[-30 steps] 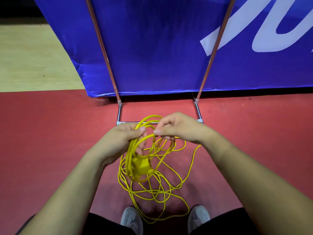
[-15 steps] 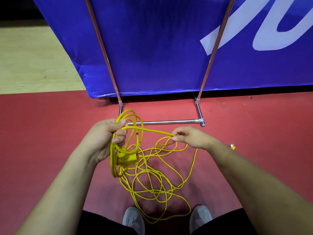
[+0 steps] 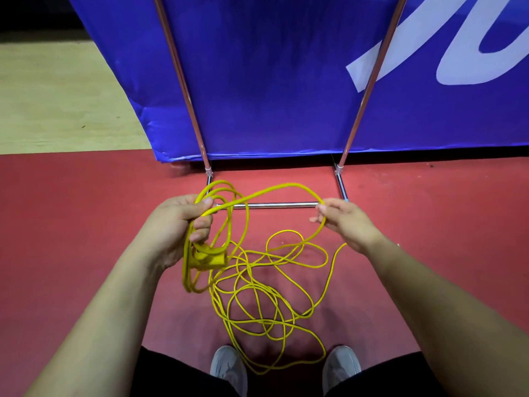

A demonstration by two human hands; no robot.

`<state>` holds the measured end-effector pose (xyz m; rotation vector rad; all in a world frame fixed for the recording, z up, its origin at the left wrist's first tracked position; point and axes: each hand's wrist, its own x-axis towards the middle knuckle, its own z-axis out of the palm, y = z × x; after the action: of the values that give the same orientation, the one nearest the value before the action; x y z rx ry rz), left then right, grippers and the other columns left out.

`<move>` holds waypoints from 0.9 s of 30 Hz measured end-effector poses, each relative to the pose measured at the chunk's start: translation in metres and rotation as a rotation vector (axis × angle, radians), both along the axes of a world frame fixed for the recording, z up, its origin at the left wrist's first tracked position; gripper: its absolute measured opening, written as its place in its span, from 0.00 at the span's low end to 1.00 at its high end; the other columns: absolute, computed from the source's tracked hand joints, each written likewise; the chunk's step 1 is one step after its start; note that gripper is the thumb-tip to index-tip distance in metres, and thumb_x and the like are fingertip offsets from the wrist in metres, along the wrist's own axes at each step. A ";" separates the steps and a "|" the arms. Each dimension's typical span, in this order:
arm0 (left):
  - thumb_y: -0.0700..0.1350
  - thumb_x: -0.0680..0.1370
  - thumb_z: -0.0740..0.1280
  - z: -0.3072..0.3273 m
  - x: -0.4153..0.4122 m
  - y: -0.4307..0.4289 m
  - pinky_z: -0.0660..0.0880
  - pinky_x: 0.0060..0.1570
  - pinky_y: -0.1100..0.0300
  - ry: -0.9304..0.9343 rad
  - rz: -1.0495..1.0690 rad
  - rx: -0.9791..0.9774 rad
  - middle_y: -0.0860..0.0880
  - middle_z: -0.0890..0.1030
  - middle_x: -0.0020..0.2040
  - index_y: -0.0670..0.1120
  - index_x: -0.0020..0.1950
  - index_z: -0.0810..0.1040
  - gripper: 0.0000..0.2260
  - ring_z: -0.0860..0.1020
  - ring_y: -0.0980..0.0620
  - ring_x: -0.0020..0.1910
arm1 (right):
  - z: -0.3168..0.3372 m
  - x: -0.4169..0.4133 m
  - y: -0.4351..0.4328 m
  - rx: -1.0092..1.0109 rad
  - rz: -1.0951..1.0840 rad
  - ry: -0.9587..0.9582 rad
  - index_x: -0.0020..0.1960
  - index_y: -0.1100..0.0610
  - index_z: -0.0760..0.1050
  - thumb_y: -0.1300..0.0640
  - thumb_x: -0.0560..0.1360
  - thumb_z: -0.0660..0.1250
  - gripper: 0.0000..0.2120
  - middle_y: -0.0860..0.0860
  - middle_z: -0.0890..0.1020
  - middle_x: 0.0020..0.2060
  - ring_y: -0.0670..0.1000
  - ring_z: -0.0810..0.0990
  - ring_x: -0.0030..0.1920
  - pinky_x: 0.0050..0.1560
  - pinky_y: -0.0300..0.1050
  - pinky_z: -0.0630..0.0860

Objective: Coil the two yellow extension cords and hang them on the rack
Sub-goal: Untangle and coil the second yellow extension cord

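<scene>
Here, the left hand (image 3: 177, 224) grips several gathered loops of a yellow extension cord (image 3: 186, 267), whose yellow socket block (image 3: 210, 259) dangles just below the curled fingers. From that fist one strand arches across to the right hand (image 3: 343, 222), which pinches it between thumb and fingertips. The rest of the cord lies in a loose tangle on the red floor (image 3: 71, 224), reaching down between two grey shoes (image 3: 229, 368). Beyond the hands stands the rack (image 3: 280, 205), in front of a blue banner (image 3: 272, 81).
</scene>
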<state>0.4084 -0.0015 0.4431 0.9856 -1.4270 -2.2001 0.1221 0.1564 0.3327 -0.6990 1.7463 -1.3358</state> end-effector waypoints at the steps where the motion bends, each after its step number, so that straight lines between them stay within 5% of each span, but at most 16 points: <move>1: 0.40 0.81 0.58 -0.001 -0.001 0.001 0.54 0.23 0.63 -0.036 -0.008 -0.023 0.50 0.64 0.24 0.45 0.36 0.68 0.13 0.61 0.55 0.19 | 0.011 0.003 -0.004 -0.065 -0.023 -0.077 0.51 0.62 0.76 0.61 0.81 0.61 0.07 0.53 0.74 0.35 0.52 0.77 0.36 0.49 0.49 0.76; 4: 0.39 0.81 0.57 0.000 -0.002 0.001 0.58 0.21 0.63 -0.089 0.018 -0.060 0.49 0.65 0.24 0.44 0.35 0.70 0.14 0.62 0.53 0.19 | 0.045 0.015 -0.014 -0.215 0.038 -0.184 0.54 0.63 0.77 0.61 0.81 0.58 0.10 0.52 0.66 0.29 0.49 0.63 0.27 0.30 0.43 0.60; 7: 0.38 0.81 0.57 0.001 0.001 0.000 0.61 0.21 0.63 -0.127 0.016 -0.066 0.47 0.67 0.24 0.40 0.38 0.71 0.12 0.65 0.50 0.20 | 0.071 0.022 -0.016 -0.306 0.140 -0.298 0.50 0.64 0.77 0.63 0.80 0.58 0.10 0.51 0.61 0.26 0.44 0.56 0.24 0.30 0.43 0.49; 11: 0.36 0.80 0.55 0.002 0.002 0.002 0.67 0.20 0.63 -0.163 -0.024 -0.073 0.43 0.75 0.25 0.37 0.42 0.72 0.09 0.73 0.48 0.20 | 0.077 0.022 -0.010 -0.077 0.242 0.140 0.45 0.61 0.79 0.64 0.80 0.60 0.10 0.52 0.61 0.26 0.48 0.57 0.26 0.30 0.41 0.53; 19: 0.41 0.76 0.61 0.011 0.000 0.010 0.74 0.24 0.62 -0.095 -0.059 0.130 0.39 0.82 0.33 0.37 0.46 0.75 0.08 0.81 0.47 0.26 | 0.075 0.011 -0.002 -0.186 0.229 -0.090 0.45 0.64 0.77 0.66 0.78 0.60 0.08 0.51 0.73 0.29 0.49 0.65 0.28 0.34 0.45 0.60; 27: 0.39 0.78 0.60 0.000 -0.015 0.023 0.76 0.27 0.60 -0.141 -0.120 0.082 0.33 0.83 0.39 0.35 0.45 0.75 0.08 0.83 0.41 0.32 | 0.095 0.051 -0.013 -0.071 0.570 0.198 0.43 0.55 0.81 0.58 0.77 0.64 0.08 0.51 0.66 0.27 0.49 0.61 0.29 0.31 0.42 0.59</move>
<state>0.3932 0.0215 0.4434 1.1305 -1.5041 -2.3324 0.1727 0.1430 0.4273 -1.2917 1.4872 -0.9575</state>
